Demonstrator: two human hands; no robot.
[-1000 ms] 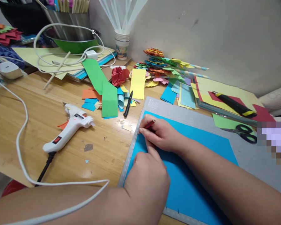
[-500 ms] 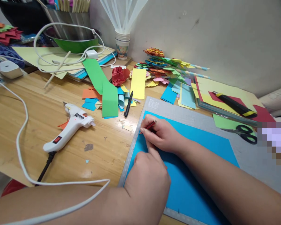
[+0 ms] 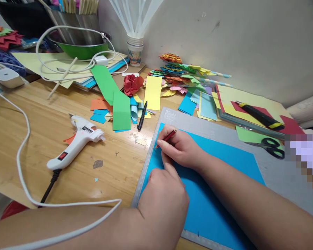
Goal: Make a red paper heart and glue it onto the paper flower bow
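Note:
A blue sheet of paper [image 3: 221,205] lies on a grey cutting mat [image 3: 206,125]. My right hand [image 3: 181,144] is closed around a red and black pencil [image 3: 170,135], its tip down at the sheet's left edge near the far corner. My left hand [image 3: 164,201] rests on the same sheet, nearer to me, its index finger stretched out against the right hand. The left hand's other fingers are curled under and mostly hidden. A black pen [image 3: 142,116] lies just beyond the mat's far left corner.
On the left lies a white glue gun [image 3: 77,139], with a white cable [image 3: 22,156] looping across the table and my left forearm. Scissors [image 3: 272,147] and a utility knife [image 3: 261,115] are at the right. Green paper strips [image 3: 121,111] and a paper cup [image 3: 135,53] stand farther back.
The pencil has tilted a little in my right hand, and more of its shaft and tip shows. My left hand stays in place on the sheet. The view has shifted slightly.

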